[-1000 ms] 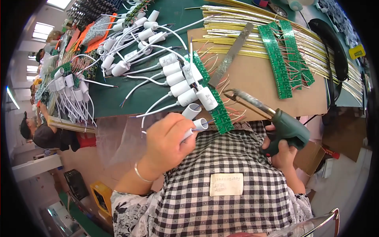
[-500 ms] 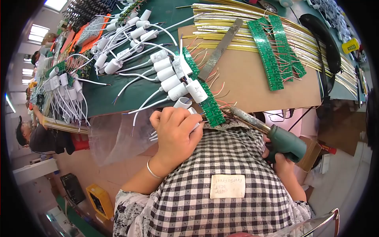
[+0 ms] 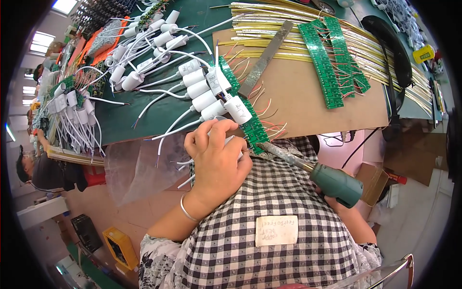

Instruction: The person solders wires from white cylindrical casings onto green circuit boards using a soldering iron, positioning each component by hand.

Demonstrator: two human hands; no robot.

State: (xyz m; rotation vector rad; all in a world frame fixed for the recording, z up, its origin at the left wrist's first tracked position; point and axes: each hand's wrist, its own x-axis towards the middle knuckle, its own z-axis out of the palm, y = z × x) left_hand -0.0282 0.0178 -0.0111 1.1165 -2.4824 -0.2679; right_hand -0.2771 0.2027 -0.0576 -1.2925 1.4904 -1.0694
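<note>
My right hand [image 3: 335, 204] grips a soldering iron [image 3: 339, 184] with a green body, partly hidden behind it. The iron's metal tip reaches the near end of a green circuit board strip [image 3: 253, 127], which overhangs the table's front edge. Beside that end, my left hand [image 3: 216, 161] is closed with fingertips pinched around a white cylindrical part, mostly covered by the fingers. Along the strip's left side lie several white cylinders [image 3: 204, 102] with white cables. Thin red and pale wires [image 3: 255, 94] stick out on its right. A flat metal bar [image 3: 266, 59] rests across the strip.
A brown board [image 3: 308, 91] lies on the green table [image 3: 122, 118]. On it are wired circuit board strips [image 3: 323, 67], with yellowish strips [image 3: 260, 24] behind. A black case [image 3: 385, 48] is at right. More white cylinders [image 3: 132, 80] pile up at left. Another person [image 3: 45, 168] is at far left.
The soldering iron has moved left, bringing its tip from beside the wires onto the strip's near end. My left hand stays beside the strip, its fingers shifted slightly.
</note>
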